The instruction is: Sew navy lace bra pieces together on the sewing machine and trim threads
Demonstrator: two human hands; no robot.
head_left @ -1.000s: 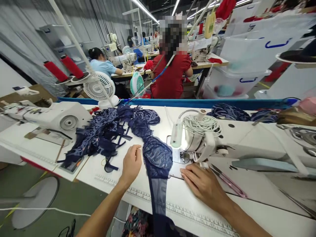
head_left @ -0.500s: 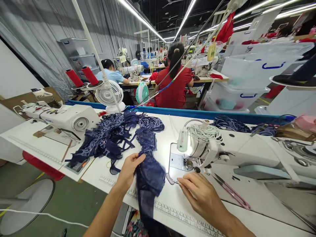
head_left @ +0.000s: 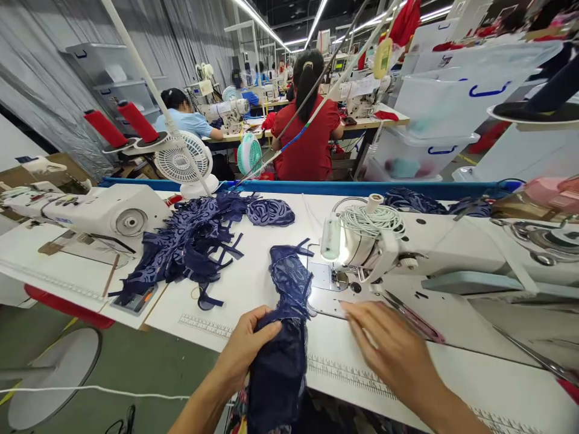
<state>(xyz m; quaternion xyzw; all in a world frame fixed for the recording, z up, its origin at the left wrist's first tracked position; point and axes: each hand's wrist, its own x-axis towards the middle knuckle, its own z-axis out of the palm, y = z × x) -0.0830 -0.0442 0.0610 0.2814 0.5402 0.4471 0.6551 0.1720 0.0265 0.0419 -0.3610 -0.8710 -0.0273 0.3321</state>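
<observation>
My left hand (head_left: 248,340) grips a navy lace bra piece (head_left: 289,286) between thumb and fingers, at the middle of its length. The upper part lies on the white table with a thin strap end pointing toward the sewing machine (head_left: 362,253); the lower part drapes over the front edge toward my lap. My right hand (head_left: 389,343) hovers to the right, just in front of the metal needle plate (head_left: 322,277), its fingers stretched out and nothing visible in them. Pink-handled scissors (head_left: 418,322) lie beside that hand, partly covered by it.
A heap of navy lace pieces (head_left: 185,241) lies left, with a single cup piece (head_left: 271,212) behind. A second sewing machine (head_left: 131,214) and a white fan (head_left: 183,158) stand further left. Tweezers (head_left: 538,352) lie right. Two people (head_left: 303,132) sit ahead.
My left hand has drawn the bra piece toward me and right, away from the cup piece behind, and its upper part now lies near the needle plate. My right hand has shifted slightly right.
</observation>
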